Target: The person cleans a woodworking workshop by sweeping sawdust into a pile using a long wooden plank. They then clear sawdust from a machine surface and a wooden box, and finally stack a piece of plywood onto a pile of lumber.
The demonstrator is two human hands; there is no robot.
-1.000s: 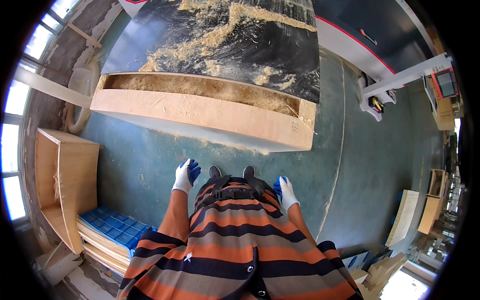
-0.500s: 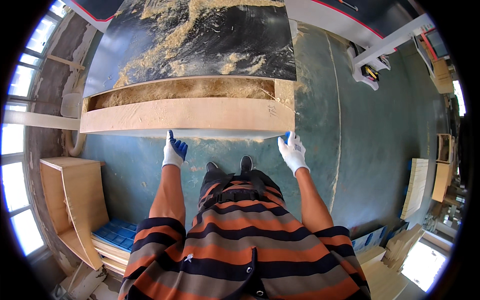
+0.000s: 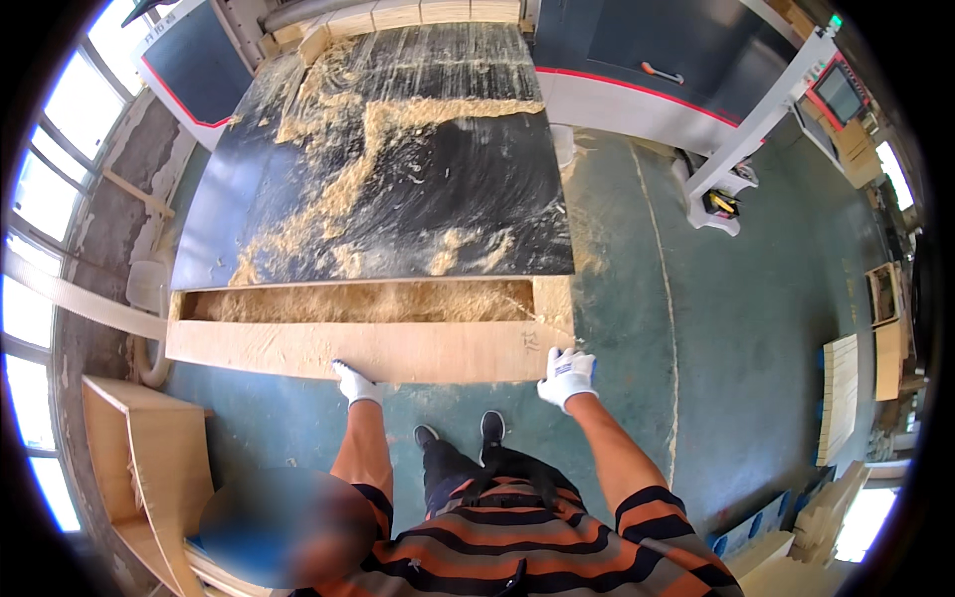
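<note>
A long pale wooden box (image 3: 348, 343) lies across in front of me, its narrow open slot holding fine sawdust (image 3: 378, 301). My left hand (image 3: 358, 384), in a white glove with a blue palm, holds the box's near edge left of its middle. Its thumb lies on the wood, and the other fingers are mostly hidden. My right hand (image 3: 568, 377), gloved alike, curls over the near right corner. Directly beyond the box stretches a black tabletop (image 3: 468, 189), strewn with wood shavings (image 3: 373, 134).
Grey machine cabinets (image 3: 647, 75) stand beyond the table. A white post (image 3: 761, 114) rises at the right, with a tool holder (image 3: 721, 204) at its foot. A wooden cabinet (image 3: 164, 448) sits at the left, near a pale hose (image 3: 90, 298). A blurred patch covers the lower left.
My view has tilted up, so the box and table sit lower in it and more of the far machines shows. Both hands have closed onto the box's near edge.
</note>
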